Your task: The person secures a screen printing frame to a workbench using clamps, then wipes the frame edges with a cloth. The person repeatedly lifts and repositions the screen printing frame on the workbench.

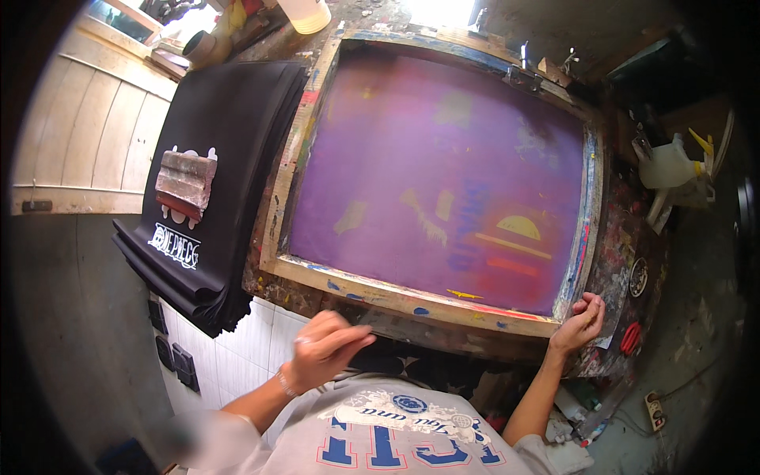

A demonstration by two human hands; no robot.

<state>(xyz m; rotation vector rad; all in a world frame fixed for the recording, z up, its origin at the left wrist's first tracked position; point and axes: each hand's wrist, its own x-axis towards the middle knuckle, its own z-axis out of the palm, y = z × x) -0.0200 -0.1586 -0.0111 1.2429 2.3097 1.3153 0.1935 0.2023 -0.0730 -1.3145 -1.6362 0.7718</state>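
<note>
A wooden screen-printing frame (372,298) with purple mesh (396,182) lies on the worktable before me, its wood stained with blue, red and yellow ink. My left hand (326,348) is raised just off the frame's near edge, fingers curled and pressed together. Nothing shows between them, and motion blurs it slightly. At the near right corner, my right hand (582,323) has its fingers bent around the frame's wood. Left of the frame lies a stack of black fabric (229,103) with a white print on the top piece. A worn, block-shaped weight (186,180) rests on that print.
Metal hinge clamps (526,75) sit at the frame's far side. To the right stands a whitish spray bottle (669,165) with a yellow trigger. A pale plastic container (305,14) and a brown jar (202,49) stand at the back. Something red (631,339) lies at the table's right edge.
</note>
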